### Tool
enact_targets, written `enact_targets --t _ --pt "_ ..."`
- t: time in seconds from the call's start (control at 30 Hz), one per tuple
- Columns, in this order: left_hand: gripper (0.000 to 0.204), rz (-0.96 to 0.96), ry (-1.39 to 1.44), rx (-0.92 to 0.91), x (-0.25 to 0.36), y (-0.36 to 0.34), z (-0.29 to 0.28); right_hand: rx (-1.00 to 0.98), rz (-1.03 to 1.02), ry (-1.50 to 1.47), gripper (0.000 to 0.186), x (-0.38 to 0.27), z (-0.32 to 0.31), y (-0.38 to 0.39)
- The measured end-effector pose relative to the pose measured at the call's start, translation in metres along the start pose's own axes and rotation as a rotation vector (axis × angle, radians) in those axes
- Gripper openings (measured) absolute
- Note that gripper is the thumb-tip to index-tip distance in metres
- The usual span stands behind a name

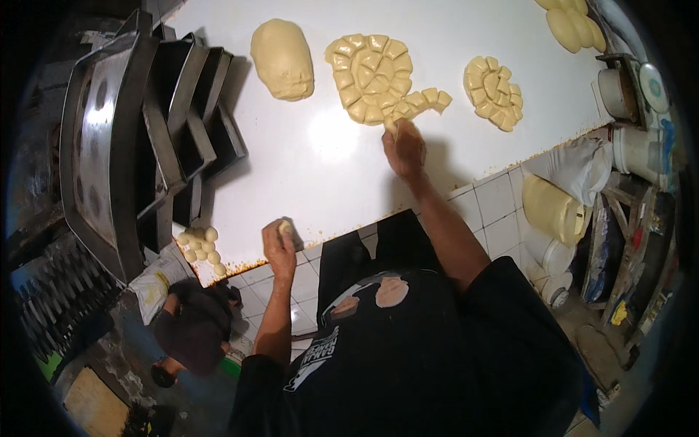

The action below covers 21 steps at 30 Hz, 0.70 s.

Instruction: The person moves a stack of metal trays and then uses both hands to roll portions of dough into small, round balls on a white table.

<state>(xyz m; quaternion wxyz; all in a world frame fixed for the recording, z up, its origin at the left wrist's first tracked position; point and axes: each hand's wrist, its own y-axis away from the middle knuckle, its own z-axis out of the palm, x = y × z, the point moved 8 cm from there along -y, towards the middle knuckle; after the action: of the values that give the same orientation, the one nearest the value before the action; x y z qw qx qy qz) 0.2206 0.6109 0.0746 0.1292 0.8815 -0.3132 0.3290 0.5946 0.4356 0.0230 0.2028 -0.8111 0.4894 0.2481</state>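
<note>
Touching dough (pixel 375 76) — hands (pixel 405 149) apart, table edge (pixel 244 263) close

I stand at a white table (pixel 269 167), its near edge spotted rust-brown; light glares (pixel 333 135) off its top. I note white tiles (pixel 495 200) with dark joints below, and a worn wooden rack (pixel 628 251) to my right.

At upper centre, the right fingers (pixel 394 146) touched cut dough (pixel 371 75); left of centre, the left fingers (pixel 273 237) held a dough ball (pixel 285 228).
</note>
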Motion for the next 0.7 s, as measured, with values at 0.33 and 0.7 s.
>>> enact_targets --t 0.33,0.7 --pt "0.043 0.456 -0.282 -0.046 -0.036 -0.07 0.013 -0.381 -0.609 0.078 0.022 -0.121 0.047 0.115" --pt "0.013 0.434 -0.266 -0.278 -0.044 -0.093 0.023 -0.004 -0.572 0.108 0.043 -0.169 0.081 0.091"
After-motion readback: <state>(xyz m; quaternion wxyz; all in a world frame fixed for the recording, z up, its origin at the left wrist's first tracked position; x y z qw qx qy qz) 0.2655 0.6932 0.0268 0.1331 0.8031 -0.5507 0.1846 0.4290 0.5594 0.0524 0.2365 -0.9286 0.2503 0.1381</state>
